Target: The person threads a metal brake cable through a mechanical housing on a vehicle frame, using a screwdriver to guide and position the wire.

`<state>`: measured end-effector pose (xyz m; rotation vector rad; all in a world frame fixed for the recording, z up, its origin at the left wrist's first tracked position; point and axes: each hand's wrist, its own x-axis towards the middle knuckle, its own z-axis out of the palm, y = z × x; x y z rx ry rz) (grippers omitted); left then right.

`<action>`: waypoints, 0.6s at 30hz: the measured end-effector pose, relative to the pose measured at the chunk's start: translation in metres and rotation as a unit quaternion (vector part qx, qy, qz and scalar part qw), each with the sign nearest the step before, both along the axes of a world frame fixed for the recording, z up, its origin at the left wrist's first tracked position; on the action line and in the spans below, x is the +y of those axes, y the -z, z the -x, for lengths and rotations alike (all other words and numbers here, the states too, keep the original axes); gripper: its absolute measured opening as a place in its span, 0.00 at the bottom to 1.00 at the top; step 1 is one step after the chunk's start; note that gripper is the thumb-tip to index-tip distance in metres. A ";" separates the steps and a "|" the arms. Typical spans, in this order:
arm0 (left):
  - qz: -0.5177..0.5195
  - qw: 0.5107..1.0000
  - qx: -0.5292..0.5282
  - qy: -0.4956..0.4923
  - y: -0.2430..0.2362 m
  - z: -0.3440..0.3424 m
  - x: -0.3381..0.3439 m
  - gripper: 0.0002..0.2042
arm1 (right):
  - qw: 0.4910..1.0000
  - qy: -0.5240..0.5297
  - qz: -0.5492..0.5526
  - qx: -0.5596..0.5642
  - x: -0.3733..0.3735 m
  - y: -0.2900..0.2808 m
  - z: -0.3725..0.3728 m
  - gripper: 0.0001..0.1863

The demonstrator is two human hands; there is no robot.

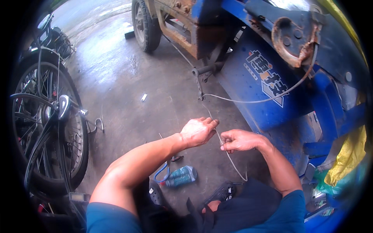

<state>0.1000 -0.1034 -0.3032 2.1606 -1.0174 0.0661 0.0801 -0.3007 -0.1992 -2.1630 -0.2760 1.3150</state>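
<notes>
A thin pale steel cable (237, 169) runs from a metal linkage (200, 87) at the vehicle down between my hands to the floor by my feet. My left hand (197, 131) grips the cable, fingers closed round it. Just right of it and slightly lower, my right hand (241, 139) has its fingers curled in a pinch on the same cable. Above, the cable loops from the linkage to a rusty pulley fitting (291, 42) on a blue metal frame.
A bicycle (50, 124) stands left. A rusty cart frame (180, 23) with a black tyre (145, 33) is ahead, a blue panel (264, 105) right. A blue bottle (180, 174) lies between my feet; a yellow sack (345, 155) hangs at right.
</notes>
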 end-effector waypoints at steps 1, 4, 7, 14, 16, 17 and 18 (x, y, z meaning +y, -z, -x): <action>-0.001 1.000 -0.004 0.002 0.003 0.001 0.003 0.15 | 1.000 -0.005 0.006 -0.006 -0.001 0.006 -0.003 0.16; -0.017 1.000 0.001 0.021 0.005 0.001 0.001 0.14 | 0.999 0.036 -0.016 0.006 -0.013 0.014 0.002 0.15; -0.047 0.998 -0.034 0.023 0.004 -0.007 0.006 0.13 | 0.993 0.111 -0.027 0.018 -0.036 0.019 0.023 0.13; -0.016 0.999 -0.014 0.027 0.007 -0.009 -0.007 0.14 | 0.910 0.357 0.061 -0.201 -0.148 0.152 0.168 0.14; -0.023 0.999 -0.015 0.024 -0.001 -0.012 -0.012 0.13 | 0.885 0.391 0.155 -0.200 -0.139 0.156 0.219 0.17; -0.006 1.000 -0.018 0.017 -0.004 -0.013 -0.019 0.12 | 0.876 0.392 0.195 -0.201 -0.141 0.168 0.239 0.18; -0.012 1.000 -0.013 0.015 -0.005 -0.014 -0.020 0.12 | 0.872 0.391 0.224 -0.193 -0.141 0.181 0.249 0.18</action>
